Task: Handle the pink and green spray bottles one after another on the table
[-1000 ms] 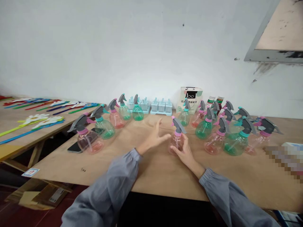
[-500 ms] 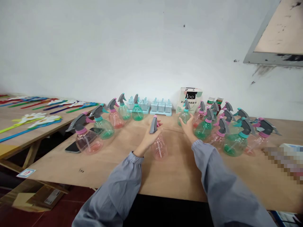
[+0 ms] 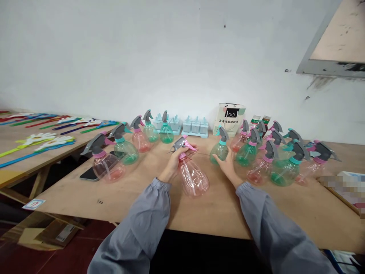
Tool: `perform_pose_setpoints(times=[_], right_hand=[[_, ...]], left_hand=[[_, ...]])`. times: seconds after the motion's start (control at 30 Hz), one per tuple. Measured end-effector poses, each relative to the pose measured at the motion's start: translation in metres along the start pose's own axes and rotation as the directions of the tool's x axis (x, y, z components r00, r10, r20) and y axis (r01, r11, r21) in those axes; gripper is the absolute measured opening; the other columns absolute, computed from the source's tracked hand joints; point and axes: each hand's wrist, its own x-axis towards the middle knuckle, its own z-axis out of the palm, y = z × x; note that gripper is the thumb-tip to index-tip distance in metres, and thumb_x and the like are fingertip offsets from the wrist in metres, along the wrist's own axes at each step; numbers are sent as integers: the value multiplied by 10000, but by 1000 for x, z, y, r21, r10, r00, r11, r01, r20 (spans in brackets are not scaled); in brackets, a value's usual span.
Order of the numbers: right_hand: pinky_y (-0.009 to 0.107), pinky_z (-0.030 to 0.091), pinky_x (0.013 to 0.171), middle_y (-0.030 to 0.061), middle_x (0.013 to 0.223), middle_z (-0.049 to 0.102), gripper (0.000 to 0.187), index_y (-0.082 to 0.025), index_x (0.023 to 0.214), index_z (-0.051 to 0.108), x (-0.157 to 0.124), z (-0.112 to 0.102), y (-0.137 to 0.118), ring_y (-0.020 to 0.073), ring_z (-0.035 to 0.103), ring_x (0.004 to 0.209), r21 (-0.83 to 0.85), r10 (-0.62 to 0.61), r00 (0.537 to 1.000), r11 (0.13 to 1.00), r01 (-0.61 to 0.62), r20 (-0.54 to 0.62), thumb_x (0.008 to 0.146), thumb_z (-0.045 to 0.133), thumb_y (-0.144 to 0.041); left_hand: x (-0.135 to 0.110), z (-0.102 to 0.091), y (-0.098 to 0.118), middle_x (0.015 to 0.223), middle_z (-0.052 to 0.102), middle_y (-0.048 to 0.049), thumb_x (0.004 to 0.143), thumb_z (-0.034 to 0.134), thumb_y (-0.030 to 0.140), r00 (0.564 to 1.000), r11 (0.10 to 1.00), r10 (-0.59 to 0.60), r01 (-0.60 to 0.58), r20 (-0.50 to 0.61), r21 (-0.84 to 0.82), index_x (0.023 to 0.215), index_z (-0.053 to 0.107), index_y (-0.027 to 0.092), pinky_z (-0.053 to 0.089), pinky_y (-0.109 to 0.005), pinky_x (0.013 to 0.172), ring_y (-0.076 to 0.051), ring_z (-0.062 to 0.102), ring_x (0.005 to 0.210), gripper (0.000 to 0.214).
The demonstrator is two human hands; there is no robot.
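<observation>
My left hand (image 3: pixel 172 164) is wrapped round the neck of a clear pink spray bottle (image 3: pixel 195 180) with a grey and pink trigger head. That bottle leans, its head to the left and its round base to the right, over the near middle of the table. Farther back on the right, my right hand (image 3: pixel 228 167) grips the body of a green spray bottle (image 3: pixel 218 150) with a teal collar, which stands roughly upright. Several pink and green spray bottles (image 3: pixel 246 154) crowd together just right of my right hand.
On the left of the wooden table (image 3: pixel 137 205) stand more spray bottles (image 3: pixel 107 167) and a phone (image 3: pixel 89 175). Pale blue ice-pop moulds (image 3: pixel 195 127) and a printed paper bag (image 3: pixel 229 118) line the wall. Colourful hand-shaped plastic pieces (image 3: pixel 54 142) lie on the side table.
The pink bottle has turned and tilted in my left hand, its trigger now pointing right. My right hand has drawn the green bottle slightly nearer and to the left.
</observation>
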Motion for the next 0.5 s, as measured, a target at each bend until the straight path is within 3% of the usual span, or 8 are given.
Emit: perform_pose_setpoints(times=[0.13,0.23,0.37,0.5], right_hand=[[531,416,1099,139,1230,535,837,-191,1357,465,-44,-33,-15,326,516,1243,-5,-26,997,1000,27,70,718,720,-666],[541,433,1080,125,1199,544,820,-196,1335,481,-58,-44,-23,320,533,1202,6,-37,996,999,37,85,714,719,-677],[549,438,1072,124,1189,550,820,-197,1328,483,-59,-45,-28,322,535,1196,19,-31,993,999,29,110,713,717,-687],[554,441,1069,132,1196,553,841,-191,1318,489,-56,-44,-30,326,542,1190,32,-13,992,999,9,124,696,718,-708]], left_hand=[[1,-3,-2,1082,766,-156,624,679,282,993,997,10,-1,118,-82,923,718,135,538,-443,999,-360,666,1194,336],[-3,1,-3,1001,770,-134,589,649,241,986,995,50,-35,161,-95,875,702,139,547,-433,972,-340,697,1126,308],[-7,3,-1,721,699,-47,558,618,229,993,997,77,-75,87,-20,658,613,177,579,-321,735,-252,736,871,113],[-9,5,3,687,670,-48,525,619,264,1000,996,8,-10,26,88,620,599,175,484,-234,547,-225,706,798,132]])
